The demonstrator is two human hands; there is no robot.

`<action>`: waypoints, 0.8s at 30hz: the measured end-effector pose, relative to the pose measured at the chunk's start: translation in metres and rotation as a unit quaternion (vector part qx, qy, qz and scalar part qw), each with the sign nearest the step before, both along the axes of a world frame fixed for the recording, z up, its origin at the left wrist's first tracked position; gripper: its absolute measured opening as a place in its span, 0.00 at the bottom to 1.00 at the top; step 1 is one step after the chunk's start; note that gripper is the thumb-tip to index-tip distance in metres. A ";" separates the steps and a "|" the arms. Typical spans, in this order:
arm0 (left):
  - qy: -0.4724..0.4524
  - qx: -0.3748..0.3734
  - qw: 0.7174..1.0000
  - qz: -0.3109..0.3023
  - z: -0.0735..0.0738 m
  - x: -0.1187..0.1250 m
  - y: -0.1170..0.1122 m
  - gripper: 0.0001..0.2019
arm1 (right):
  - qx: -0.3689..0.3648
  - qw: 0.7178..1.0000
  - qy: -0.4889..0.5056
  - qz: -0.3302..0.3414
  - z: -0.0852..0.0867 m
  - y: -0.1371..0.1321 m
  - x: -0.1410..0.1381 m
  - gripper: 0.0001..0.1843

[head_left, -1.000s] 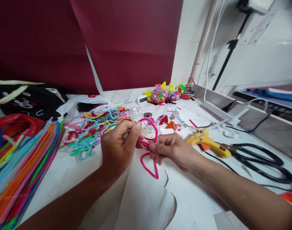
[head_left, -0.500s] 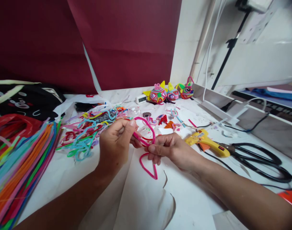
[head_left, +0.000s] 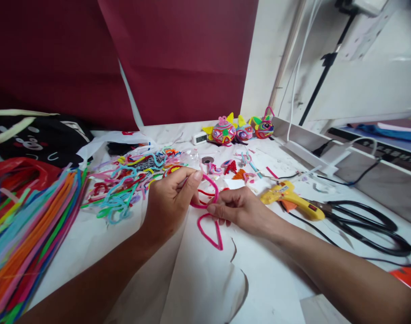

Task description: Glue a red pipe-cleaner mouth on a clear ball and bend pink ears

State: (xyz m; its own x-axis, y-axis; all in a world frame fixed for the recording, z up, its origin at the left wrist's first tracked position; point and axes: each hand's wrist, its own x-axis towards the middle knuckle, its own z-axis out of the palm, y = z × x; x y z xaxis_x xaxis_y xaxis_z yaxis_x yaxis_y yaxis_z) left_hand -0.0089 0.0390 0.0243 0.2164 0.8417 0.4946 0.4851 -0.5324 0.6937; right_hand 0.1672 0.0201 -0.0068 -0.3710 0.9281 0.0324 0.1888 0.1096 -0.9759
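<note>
A bright pink pipe cleaner (head_left: 220,237), bent into an upper loop and a lower pointed loop, hangs between my hands above the white paper (head_left: 205,283). My left hand (head_left: 173,202) is closed, thumb and fingers pinching the upper loop on its left side. Where the two loops meet, my right hand (head_left: 239,208) grips the pipe cleaner between thumb and forefinger. Behind my hands lies a clear plastic piece with a red strand (head_left: 207,193), partly hidden by the fingers.
Loose pipe cleaners (head_left: 39,229) lie in a bundle at left, with a tangled pile of bent pieces (head_left: 120,191) beyond. A yellow glue gun (head_left: 293,200) and black-handled scissors (head_left: 367,225) lie at right. Several decorated fish-like ornaments (head_left: 224,130) and a small digital clock (head_left: 199,138) stand at the back.
My left hand has shifted slightly right, closer to my right hand, and its fingers have curled in. The upper loop looks narrower. My right hand keeps its pinch.
</note>
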 end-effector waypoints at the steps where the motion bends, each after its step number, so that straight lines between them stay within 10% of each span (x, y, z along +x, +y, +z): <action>1: -0.004 0.003 1.000 0.004 0.000 0.000 0.000 0.13 | 0.005 1.000 -0.005 -0.007 -0.001 0.000 0.000 0.20; 16: -0.088 -0.011 0.994 0.062 0.002 0.000 0.005 0.14 | 0.230 0.965 -0.122 -0.038 0.005 -0.012 -0.002 0.14; 24: -0.121 -0.040 0.991 0.053 0.003 0.000 0.007 0.13 | 0.235 0.965 -0.111 -0.031 0.009 -0.018 -0.001 0.14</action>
State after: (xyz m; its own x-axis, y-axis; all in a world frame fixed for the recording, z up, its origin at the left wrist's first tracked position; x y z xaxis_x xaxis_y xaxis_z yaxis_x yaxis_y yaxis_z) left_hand -0.0087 0.0455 0.0277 0.0089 0.8916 0.4528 0.3500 -0.4270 0.8338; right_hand 0.1663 0.0024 0.0021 -0.3619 0.8510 0.3806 0.4081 0.5117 -0.7560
